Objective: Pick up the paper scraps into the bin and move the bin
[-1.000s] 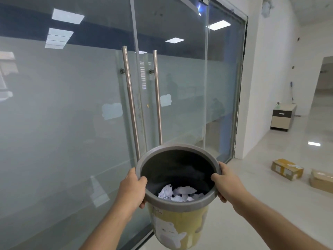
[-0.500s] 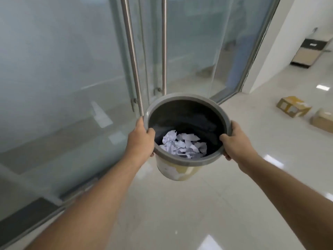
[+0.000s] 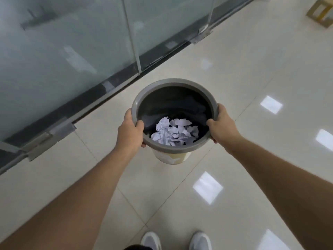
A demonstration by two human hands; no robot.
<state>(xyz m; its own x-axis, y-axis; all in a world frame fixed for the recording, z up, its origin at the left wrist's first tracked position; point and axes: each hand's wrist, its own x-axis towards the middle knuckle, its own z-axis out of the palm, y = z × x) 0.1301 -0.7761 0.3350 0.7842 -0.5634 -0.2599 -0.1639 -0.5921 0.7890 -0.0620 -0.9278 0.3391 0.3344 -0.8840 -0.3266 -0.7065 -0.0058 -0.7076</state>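
Observation:
A round bin (image 3: 173, 82) with a grey rim, dark inside and yellow-white outside hangs over the pale tiled floor in front of me. Several white paper scraps (image 3: 173, 131) lie in a heap at its bottom. My left hand (image 3: 130, 131) grips the rim on the left side, thumb hooked inside. My right hand (image 3: 222, 123) grips the rim on the right side the same way. Whether the bin's base touches the floor is hidden by its own body.
A frosted glass wall and door (image 3: 72, 42) with a dark bottom rail (image 3: 86, 103) and metal floor fittings runs diagonally at left and top. A cardboard box (image 3: 320, 11) sits at the top right corner. My two shoes (image 3: 177, 240) show at the bottom edge.
The view has tilted from the glass door down to the floor. The bin, held in both hands, has come lower and sits closer to the tiles.

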